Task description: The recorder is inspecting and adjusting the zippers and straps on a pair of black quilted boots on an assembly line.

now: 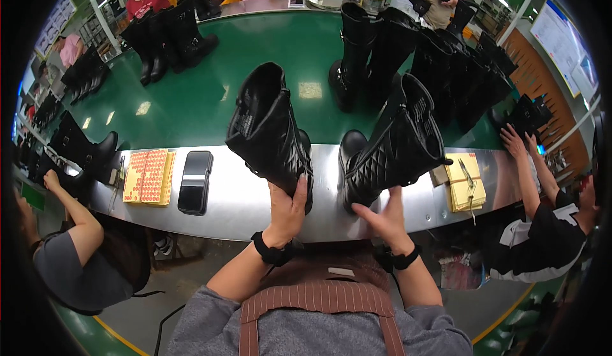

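Two tall black boots with quilted panels stand in front of me on the metal edge of the table, their open tops tilted toward me. My left hand (287,212) grips the left boot (271,133) low at the back, thumb along its side and the other fingers partly hidden. On the right boot (395,142), my right hand (386,221) cups the ankle and heel, with thumb and fingers spread wide around it. Some of its fingers are hidden behind the boot.
On the metal strip lie a dark phone (195,182), a stack of cards with red-dotted stickers (148,176) and a tied yellow paper bundle (466,180). More black boots (440,69) crowd the green tabletop (274,40). Co-workers sit at both sides; others stand beyond the table.
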A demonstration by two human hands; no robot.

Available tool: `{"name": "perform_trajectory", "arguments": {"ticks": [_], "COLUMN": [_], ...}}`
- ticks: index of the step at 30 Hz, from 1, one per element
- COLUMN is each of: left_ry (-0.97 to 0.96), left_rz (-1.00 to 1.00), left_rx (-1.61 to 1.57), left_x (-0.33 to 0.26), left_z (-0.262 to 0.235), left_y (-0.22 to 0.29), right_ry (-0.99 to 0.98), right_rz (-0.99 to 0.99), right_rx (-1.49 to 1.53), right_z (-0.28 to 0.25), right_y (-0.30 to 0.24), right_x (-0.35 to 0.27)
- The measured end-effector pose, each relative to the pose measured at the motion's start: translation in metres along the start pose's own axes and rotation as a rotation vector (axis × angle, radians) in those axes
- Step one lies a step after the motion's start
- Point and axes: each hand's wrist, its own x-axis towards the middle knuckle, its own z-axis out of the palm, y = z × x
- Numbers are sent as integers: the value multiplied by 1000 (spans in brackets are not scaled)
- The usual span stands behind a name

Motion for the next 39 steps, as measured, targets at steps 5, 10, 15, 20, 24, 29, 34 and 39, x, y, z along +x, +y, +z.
{"name": "perform_trajectory", "arguments": {"ticks": [5,10,15,20,24,29,34,39], "left_ry": [-190,-232,129,-63,-638,-1047,-292,-117], "left_rz": [103,137,-2,-93,41,23,91,387], "left_rx": [47,22,106,-244,-266,54,299,272], "left_x": [18,5,-4,40,94,143,70,-41], "left_z": [-7,-18,5,-25,-41,-28,-24,-17], "left_y": [9,44,61,61,72,63,32,25], "right_ry": [-191,-339,-471,-499,-427,-697,-536,-519], "right_rz": [35,-58,-124,41,-312,-250,-65,-117], "right_rx": [-58,-181,-183,-3,-260,-218,-323,-97], "right_z": [42,57,53,7,-42,-38,-4,6], "right_y": [-10,-39,-49,-43,-26,0,28,34], "right_x": [0,-4,-7,35,71,61,39,30]}}
